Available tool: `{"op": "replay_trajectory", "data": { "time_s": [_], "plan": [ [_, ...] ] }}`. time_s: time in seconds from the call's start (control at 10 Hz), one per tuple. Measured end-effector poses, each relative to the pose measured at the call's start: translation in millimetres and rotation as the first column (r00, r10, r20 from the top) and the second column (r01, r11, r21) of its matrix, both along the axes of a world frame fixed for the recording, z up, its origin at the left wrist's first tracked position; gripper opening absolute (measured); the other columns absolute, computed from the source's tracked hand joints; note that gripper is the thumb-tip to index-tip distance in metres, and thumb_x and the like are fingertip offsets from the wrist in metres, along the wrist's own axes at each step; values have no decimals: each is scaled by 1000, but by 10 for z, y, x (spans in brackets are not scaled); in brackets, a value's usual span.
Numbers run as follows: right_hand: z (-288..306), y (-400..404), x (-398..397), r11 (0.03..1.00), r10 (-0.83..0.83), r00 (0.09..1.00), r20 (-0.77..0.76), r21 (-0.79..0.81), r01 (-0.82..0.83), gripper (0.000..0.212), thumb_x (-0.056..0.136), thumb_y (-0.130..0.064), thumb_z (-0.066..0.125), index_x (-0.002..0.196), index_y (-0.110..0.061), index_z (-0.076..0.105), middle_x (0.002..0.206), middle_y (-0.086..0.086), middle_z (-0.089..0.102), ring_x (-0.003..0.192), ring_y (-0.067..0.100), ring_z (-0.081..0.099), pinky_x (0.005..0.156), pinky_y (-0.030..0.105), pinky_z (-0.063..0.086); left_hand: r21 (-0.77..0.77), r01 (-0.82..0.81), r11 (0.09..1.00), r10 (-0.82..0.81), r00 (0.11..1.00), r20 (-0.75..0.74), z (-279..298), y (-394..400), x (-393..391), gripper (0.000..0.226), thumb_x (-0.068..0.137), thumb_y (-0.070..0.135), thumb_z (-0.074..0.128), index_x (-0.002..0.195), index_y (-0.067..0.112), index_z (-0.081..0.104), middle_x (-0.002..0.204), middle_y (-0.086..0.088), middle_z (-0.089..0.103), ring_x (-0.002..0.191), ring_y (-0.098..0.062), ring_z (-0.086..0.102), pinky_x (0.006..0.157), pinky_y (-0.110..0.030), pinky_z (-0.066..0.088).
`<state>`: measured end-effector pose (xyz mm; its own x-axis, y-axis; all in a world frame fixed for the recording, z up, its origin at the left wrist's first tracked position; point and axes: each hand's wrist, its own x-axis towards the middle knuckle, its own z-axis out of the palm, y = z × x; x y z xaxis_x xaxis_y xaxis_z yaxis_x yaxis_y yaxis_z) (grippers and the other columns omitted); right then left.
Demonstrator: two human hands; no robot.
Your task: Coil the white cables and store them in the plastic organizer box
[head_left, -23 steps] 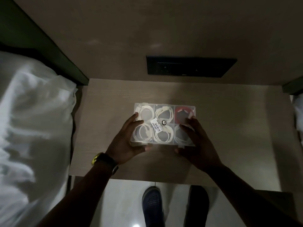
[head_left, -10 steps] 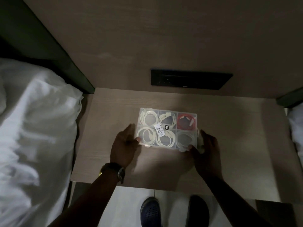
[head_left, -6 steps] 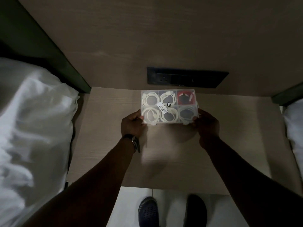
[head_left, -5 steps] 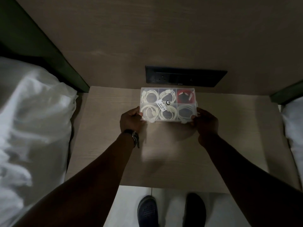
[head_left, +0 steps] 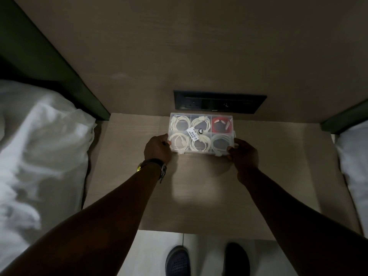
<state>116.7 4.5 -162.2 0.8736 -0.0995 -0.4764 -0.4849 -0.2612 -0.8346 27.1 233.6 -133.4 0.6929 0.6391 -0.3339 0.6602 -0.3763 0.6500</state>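
While gripped at both near corners | organizer box (head_left: 200, 134) held by left hand (head_left: 158, 150), right hand (head_left: 243, 154) | light, rigid, slippery judged.

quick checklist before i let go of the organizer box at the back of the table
1. Lid shut on the clear plastic organizer box: ok, it looks flat and closed.
2. All six compartments filled: ok, five hold coiled white cables, one a red cable.
3. Front latches snapped: cannot tell.
4. Both hands holding the near corners, left hand and right hand: ok.
5. Box resting flat on the wooden table: cannot tell.
6. Clear of the black socket panel behind: cannot tell.
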Motion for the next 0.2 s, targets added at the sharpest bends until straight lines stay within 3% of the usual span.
{"op": "replay_trajectory", "data": {
  "time_s": [0.1,0.2],
  "plan": [
    [209,-4,-17,998,66,997,-29,9,-66,56,84,-12,74,137,-13,56,126,17,66,114,36,64,99,55,51,52,77,996,-74,996,-58,93,-58,-1,45,98,20,48,142,10,45,143,-19,48,130,-35,46,108,-39,35],
    [502,-113,-47,997,33,999,-27,68,-31,54,88,-13,71,139,-15,54,128,18,64,116,33,62,103,53,49,114,134,984,-139,989,42,257,-169,-27,53,96,21,52,145,10,37,141,-18,46,126,-35,48,104,-39,38]
  ]
}}
